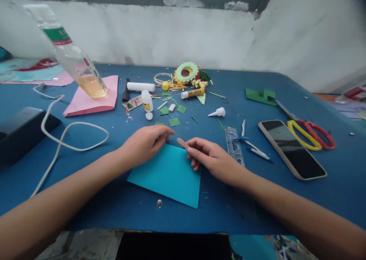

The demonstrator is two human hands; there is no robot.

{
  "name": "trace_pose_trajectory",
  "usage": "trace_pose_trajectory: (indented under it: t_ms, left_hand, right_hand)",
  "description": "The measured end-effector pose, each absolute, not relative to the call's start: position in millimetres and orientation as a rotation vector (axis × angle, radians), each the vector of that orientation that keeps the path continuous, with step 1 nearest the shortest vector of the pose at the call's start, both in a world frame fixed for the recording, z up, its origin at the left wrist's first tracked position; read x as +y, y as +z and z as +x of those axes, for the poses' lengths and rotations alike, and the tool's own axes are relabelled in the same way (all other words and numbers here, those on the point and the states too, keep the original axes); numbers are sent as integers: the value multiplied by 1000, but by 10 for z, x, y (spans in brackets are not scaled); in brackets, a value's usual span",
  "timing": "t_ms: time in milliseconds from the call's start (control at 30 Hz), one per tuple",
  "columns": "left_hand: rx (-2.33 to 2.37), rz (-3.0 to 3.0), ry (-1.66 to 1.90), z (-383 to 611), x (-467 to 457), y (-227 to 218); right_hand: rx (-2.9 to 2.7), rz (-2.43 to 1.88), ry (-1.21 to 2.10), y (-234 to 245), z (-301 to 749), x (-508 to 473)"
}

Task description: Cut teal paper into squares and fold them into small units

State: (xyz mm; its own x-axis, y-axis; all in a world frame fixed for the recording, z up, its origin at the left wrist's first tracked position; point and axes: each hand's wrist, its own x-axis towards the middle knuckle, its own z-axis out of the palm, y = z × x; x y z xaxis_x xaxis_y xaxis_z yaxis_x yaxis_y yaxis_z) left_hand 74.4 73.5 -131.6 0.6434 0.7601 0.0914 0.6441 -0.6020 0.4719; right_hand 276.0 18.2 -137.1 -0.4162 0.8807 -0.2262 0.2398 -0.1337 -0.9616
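Note:
My right hand (pixel 210 159) pinches a wooden craft stick (pixel 182 143) between thumb and fingers, its rounded tip pointing left. Beneath both hands lies a bright blue sheet of paper (pixel 168 174), flat on the table. My left hand (pixel 150 142) rests over the sheet's upper left corner, index finger stretched forward and the others loosely bent; no object shows in it. Beyond the hands stand an uncapped white glue bottle (pixel 147 101) and its small cap (pixel 149 116). Green paper scraps (pixel 174 121) are scattered close by.
A tilted-looking bottle of yellowish liquid (pixel 91 85) stands on folded pink paper (pixel 110 100). At right are a phone (pixel 291 149), scissors (pixel 310 132), a clear ruler (pixel 234 145) and a white nozzle (pixel 217 112). A white cable (pixel 71 147) loops at left. A glue stick (pixel 193 93) lies behind.

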Motion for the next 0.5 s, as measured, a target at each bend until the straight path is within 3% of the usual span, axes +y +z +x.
trace_pose_trajectory:
  t_ms: [100, 300, 500]
  left_hand:
    - [965, 2564, 253, 756, 672, -1241]
    - [1014, 2555, 84, 748, 608, -1168]
    - [1142, 2308, 42, 702, 656, -1164]
  right_hand:
    - [-1656, -1270, 1475, -1344, 2789, 208]
    - [-1968, -1405, 743, -1357, 2960, 334]
    - [-2270, -1452, 248, -1446, 3008, 432]
